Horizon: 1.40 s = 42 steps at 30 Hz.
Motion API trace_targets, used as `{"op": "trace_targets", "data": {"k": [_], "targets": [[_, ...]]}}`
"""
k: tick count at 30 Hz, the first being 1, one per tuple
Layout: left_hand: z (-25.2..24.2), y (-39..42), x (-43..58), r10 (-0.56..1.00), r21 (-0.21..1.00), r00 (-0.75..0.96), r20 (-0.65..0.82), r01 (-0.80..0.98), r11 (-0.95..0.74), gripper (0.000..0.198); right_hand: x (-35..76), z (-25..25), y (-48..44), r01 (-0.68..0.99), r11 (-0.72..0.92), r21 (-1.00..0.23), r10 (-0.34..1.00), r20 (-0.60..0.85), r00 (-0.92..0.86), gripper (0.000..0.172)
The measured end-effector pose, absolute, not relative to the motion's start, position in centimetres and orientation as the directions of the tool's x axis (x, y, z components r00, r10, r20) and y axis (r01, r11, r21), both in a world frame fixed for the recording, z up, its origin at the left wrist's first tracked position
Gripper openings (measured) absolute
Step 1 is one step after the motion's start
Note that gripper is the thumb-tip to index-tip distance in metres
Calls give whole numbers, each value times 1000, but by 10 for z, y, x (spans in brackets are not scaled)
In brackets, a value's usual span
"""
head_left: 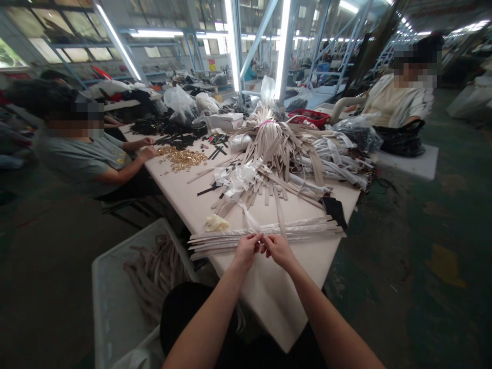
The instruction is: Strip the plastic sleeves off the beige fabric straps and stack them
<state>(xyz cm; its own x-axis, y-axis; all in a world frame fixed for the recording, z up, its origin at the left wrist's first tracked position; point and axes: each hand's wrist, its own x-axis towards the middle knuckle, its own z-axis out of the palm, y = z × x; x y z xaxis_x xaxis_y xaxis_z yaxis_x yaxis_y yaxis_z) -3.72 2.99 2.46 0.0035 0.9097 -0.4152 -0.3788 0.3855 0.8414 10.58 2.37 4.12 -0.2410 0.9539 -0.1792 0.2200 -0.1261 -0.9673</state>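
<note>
My left hand (246,251) and my right hand (279,251) meet at the front of a white-topped table (265,297), their fingertips pinched on a narrow pale strap (280,218). Both hands rest just over a flat bundle of long cream straps (307,229) lying across the table. Behind them rises a large heap of beige straps (274,148) tied with a pink band. A crumpled cream cloth (216,223) lies left of my hands. Exactly what each hand pinches is partly hidden by my fingers.
Gold metal fittings (181,158) and black strips (169,125) lie on the table's far left. A co-worker (86,161) sits left, handling the fittings; another (395,100) sits right. A white crate of beige straps (109,302) stands on the floor at my left.
</note>
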Motion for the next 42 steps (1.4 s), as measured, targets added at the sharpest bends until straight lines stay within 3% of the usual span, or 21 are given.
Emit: {"op": "trace_targets", "data": {"k": [6,13,18,20,24,29,32,35,42], "targets": [[30,26,-38,912,850,-91,-400,-409,332,37,112,47,12,266,-77,-961,952,-150,-265,36],[29,13,-24,929,882,-38,-367,-330,335,39,115,53,9,277,-62,-959,969,-124,-215,41],[30,9,-24,925,889,-96,-367,-329,318,38,119,49,1,261,-58,-963,986,-97,-138,26],[31,8,-22,921,875,-65,-384,-345,340,38,119,47,-1,246,-52,-968,991,-81,-110,27],[34,1,-16,925,870,21,-379,-333,364,37,116,45,-1,143,-68,-987,992,-82,-95,46],[43,-5,-20,937,919,128,-325,-189,345,29,119,50,0,196,-49,-979,993,-68,-92,40],[51,7,-36,890,830,233,-392,-328,451,24,125,60,-2,287,33,-957,993,-1,-118,38],[59,36,-57,864,700,191,-466,-518,492,26,134,72,-5,343,87,-935,987,34,-159,34],[70,109,-105,875,604,-51,-481,-743,288,6,179,91,-6,425,130,-896,944,-20,-331,29]]}}
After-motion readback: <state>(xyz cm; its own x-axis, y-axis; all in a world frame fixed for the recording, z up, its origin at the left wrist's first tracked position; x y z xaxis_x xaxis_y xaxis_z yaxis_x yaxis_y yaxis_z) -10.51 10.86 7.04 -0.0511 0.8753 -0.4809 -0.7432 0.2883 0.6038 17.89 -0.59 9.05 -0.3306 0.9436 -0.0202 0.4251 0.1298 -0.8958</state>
